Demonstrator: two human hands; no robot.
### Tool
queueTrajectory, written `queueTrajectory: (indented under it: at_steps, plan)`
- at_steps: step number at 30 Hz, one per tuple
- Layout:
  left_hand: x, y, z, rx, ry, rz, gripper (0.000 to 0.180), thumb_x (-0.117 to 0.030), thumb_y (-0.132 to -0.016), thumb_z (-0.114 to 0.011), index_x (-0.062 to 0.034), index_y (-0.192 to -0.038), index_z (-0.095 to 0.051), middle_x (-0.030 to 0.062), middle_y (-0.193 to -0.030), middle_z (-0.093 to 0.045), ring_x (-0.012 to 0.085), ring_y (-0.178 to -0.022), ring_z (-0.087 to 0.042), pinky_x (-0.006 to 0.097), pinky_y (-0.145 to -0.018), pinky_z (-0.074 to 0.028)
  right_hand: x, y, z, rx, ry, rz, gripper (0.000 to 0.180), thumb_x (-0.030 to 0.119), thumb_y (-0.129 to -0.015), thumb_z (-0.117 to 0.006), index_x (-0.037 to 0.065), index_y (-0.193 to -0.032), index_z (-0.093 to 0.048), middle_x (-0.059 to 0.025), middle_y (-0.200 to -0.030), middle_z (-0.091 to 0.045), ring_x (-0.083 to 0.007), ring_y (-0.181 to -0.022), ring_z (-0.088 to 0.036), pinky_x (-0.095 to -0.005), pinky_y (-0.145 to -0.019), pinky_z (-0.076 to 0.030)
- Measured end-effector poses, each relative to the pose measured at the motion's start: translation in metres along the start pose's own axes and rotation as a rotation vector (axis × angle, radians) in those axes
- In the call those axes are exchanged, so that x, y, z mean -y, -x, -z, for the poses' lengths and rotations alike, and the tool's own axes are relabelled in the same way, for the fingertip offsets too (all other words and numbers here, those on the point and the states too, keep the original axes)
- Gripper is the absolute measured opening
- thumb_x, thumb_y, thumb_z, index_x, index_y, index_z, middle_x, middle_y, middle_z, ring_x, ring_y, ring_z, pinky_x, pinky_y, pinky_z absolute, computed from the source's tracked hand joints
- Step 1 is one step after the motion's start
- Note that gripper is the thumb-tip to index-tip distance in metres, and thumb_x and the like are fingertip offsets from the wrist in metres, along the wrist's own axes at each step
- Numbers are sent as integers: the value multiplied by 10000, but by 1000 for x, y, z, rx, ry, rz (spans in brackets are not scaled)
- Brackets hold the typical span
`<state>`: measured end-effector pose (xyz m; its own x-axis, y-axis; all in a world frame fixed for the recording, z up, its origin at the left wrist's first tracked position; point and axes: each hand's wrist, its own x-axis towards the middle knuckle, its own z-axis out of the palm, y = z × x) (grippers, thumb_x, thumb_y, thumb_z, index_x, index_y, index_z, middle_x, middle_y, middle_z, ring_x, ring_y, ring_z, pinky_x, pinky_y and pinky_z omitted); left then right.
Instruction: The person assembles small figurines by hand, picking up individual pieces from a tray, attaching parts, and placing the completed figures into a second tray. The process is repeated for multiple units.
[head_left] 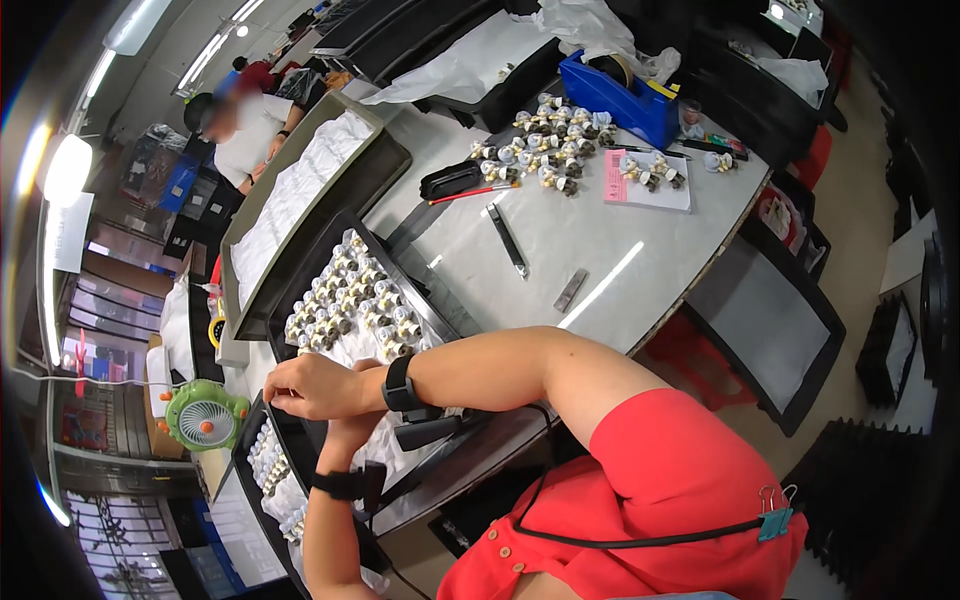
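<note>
My right hand [312,388] reaches across to the left, its fingers curled and closed at the near-left rim of a black tray [436,318]. What those fingers hold, if anything, is hidden. Below it and partly covered by it is my left hand [352,428], whose fingers I cannot see. Many small white-and-yellow figures [350,290] with dark bases stand in the tray just beyond my hands, on white wrapping. Another black tray of similar figures [268,460] lies to the left of my left forearm.
On the table are a loose group of figures [545,145], a blue tape dispenser [625,100], a pink-and-white pad [655,190], a black-handled cutter [508,242] and a small black dish [450,180]. A green fan [207,415] stands left. A person [245,140] sits beyond a lined bin [300,200].
</note>
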<state>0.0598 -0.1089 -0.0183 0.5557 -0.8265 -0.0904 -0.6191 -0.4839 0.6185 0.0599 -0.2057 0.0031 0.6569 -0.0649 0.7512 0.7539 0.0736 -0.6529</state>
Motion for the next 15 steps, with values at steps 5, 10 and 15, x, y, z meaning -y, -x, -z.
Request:
queueTrajectory:
  at_steps: [5,10,15]
  plan:
    - [52,52,22,-447,276,316,393,-47,-808,-621,-46,-1165,-459,32,-928,-594,129,-807,-586,251,-714,-481,-5,3,-8,43,52,-16,134,133,-760,-610,25,-836,-632,-137,-780,-644,-297,-715,-636,-372,-662,-503]
    - [-12,72,24,-648,834,443,413,-38,-802,-617,-72,-1177,-447,42,-967,-610,141,-816,-613,249,-708,-505,-18,10,-7,182,216,-69,229,223,-756,-631,12,-845,-639,-140,-808,-633,-314,-787,-616,-382,-708,-490]
    - [-2,90,20,-666,866,421,349,14,-814,-558,-71,-1129,-436,43,-995,-585,127,-821,-591,235,-709,-472,-24,20,-12,287,205,-99,314,321,-804,-629,9,-839,-640,-136,-818,-612,-301,-769,-601,-379,-682,-477]
